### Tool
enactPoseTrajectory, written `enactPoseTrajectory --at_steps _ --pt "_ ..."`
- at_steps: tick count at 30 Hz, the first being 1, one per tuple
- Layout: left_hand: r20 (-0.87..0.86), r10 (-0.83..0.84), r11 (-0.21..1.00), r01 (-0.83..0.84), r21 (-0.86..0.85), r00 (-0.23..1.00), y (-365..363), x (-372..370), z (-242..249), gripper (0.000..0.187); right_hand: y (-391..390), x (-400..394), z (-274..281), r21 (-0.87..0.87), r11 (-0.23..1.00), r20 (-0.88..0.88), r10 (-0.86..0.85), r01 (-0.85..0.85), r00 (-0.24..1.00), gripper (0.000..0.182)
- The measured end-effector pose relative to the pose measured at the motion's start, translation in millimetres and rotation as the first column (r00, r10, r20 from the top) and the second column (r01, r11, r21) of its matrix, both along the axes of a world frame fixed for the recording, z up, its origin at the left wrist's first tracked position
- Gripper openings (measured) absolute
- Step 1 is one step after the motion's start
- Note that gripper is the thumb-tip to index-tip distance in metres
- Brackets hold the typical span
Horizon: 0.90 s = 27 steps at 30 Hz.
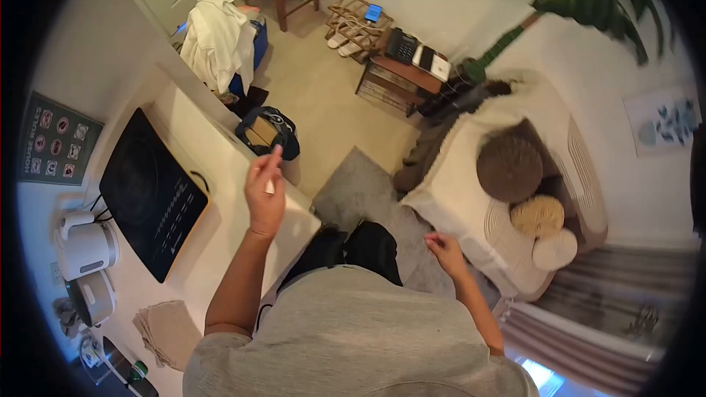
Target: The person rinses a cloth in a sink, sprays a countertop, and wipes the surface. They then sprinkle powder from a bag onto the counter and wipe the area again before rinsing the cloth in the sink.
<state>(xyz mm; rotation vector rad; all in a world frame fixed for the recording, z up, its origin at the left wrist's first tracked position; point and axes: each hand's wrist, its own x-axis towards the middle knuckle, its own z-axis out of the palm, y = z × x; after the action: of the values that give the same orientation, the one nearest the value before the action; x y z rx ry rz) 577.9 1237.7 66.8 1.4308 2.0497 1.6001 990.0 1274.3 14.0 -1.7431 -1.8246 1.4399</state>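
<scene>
Loosely, left fingers (257, 174) half-extend near the counter (202, 246); right fingers (435, 240) curl.

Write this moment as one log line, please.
left hand: by counter, hold unclear | right hand: near sofa, hold unclear | cooktop: on counter | cushions: on sofa

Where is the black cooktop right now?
In the head view, the black cooktop lies on the pale counter to the person's left, next to the white kettle.
</scene>
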Motion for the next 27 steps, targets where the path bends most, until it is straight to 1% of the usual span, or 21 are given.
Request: enactPoseTrajectory --at_steps 1,2,4,5,6,7,8,9,10,11,12,13,15,16,18,19,20,22,24,26,27 --pt "0.072 -0.030 0.999 0.031 -0.018 0.997 18.8 3.0 -5.0 0.049 19.7 6.7 -3.4 -0.128 0.987 -0.009 -0.094 0.093 0.995 0.017" --pt "0.096 -0.044 0.997 0.050 -0.058 0.994 36.0 3.6 -8.7 0.043 41.2 6.1 -7.6 -0.138 0.989 -0.004 -0.060 0.059 0.998 0.017" --pt "0.123 0.008 0.993 0.006 -0.118 0.992 67.6 -0.8 -23.0 0.043 93.0 0.0 -17.4 -0.303 0.920 -0.044 -0.275 0.250 0.960 0.017" --pt "0.150 0.025 0.986 0.000 -0.165 0.988 81.3 -1.0 -30.7 0.043 124.8 -5.3 -25.5 -0.314 0.925 -0.034 -0.235 0.213 0.971 0.017" --pt "0.113 0.112 0.976 -0.088 -0.197 0.987 92.6 -2.7 -37.8 0.042 163.7 -16.6 -37.1 -0.200 0.979 -0.007 -0.026 0.024 1.000 0.017" --pt "0.111 0.150 0.971 -0.125 -0.206 0.982 106.9 -5.6 -43.8 0.042 200.5 -29.8 -49.7 -0.096 0.981 0.034 0.174 -0.170 0.984 0.017" --pt "0.200 0.262 0.951 -0.218 -0.218 0.944 115.6 -6.3 -48.2 0.042 239.3 -49.6 -56.3 0.006 0.941 0.100 0.335 -0.337 0.937 0.016" --pt "0.288 0.368 0.922 -0.307 -0.234 0.884 123.3 -6.0 -51.9 0.043 273.4 -89.6 -39.7 0.128 0.905 0.016 0.408 -0.406 0.913 0.015" --pt "0.292 0.400 0.910 -0.337 -0.242 0.869 131.9 -8.3 -55.5 0.043 310.2 -116.3 -45.7 0.063 0.905 -0.057 0.424 -0.421 0.904 0.015" --pt "0.288 0.459 0.881 -0.390 -0.267 0.841 138.5 -13.6 -58.9 0.042 346.0 -148.5 -43.8 0.068 0.864 0.017 0.499 -0.499 0.866 0.014" --pt "0.283 0.516 0.849 -0.439 -0.294 0.809 143.2 -18.7 -62.1 0.042 376.3 -183.7 -42.5 0.085 0.826 0.044 0.556 -0.558 0.830 0.014" --pt "0.281 0.543 0.833 -0.467 -0.296 0.791 147.4 -23.5 -65.1 0.042 399.7 -217.1 -43.2 0.083 0.807 0.042 0.583 -0.585 0.811 0.014" --pt "0.248 0.649 0.753 -0.561 -0.342 0.719 158.3 -40.5 -74.2 0.041 437.5 -291.5 -51.6 0.166 0.689 0.014 0.714 -0.705 0.700 0.017" --pt "0.242 0.675 0.731 -0.589 -0.344 0.697 163.8 -50.4 -80.0 0.041 449.8 -327.2 -61.5 0.165 0.665 0.008 0.738 -0.729 0.675 0.017" --pt "0.334 0.740 0.672 -0.656 -0.344 0.583 174.2 -70.8 -92.8 0.041 462.1 -392.1 -90.9 0.081 0.490 0.107 0.861 -0.868 0.497 0.023" --pt "0.329 0.757 0.653 -0.676 -0.342 0.565 176.8 -84.5 -100.2 0.041 458.7 -419.5 -111.7 0.071 0.455 0.104 0.881 -0.887 0.461 0.025" --pt "0.331 0.772 0.634 -0.695 -0.339 0.542 182.4 -100.3 -111.0 0.042 457.4 -451.7 -139.8 0.072 0.420 0.103 0.899 -0.905 0.425 0.028" --pt "0.332 0.806 0.589 -0.721 -0.367 0.490 187.9 -114.0 -124.7 0.042 450.0 -509.5 -205.2 0.008 0.320 0.065 0.945 -0.947 0.320 0.030" --pt "0.279 0.845 0.535 -0.732 -0.422 0.456 195.8 -135.7 -130.9 0.040 434.9 -576.1 -250.1 0.028 0.198 0.119 0.973 -0.980 0.200 0.033" --pt "0.319 0.877 0.479 -0.720 -0.503 0.360 197.1 -146.2 -143.2 0.038 416.9 -640.7 -299.3 0.096 0.143 0.170 0.973 -0.985 0.158 0.034" --pt "0.328 0.888 0.456 -0.707 -0.540 0.322 196.2 -147.6 -153.3 0.038 408.1 -672.5 -328.1 0.149 0.146 0.181 0.968 -0.978 0.172 0.033"
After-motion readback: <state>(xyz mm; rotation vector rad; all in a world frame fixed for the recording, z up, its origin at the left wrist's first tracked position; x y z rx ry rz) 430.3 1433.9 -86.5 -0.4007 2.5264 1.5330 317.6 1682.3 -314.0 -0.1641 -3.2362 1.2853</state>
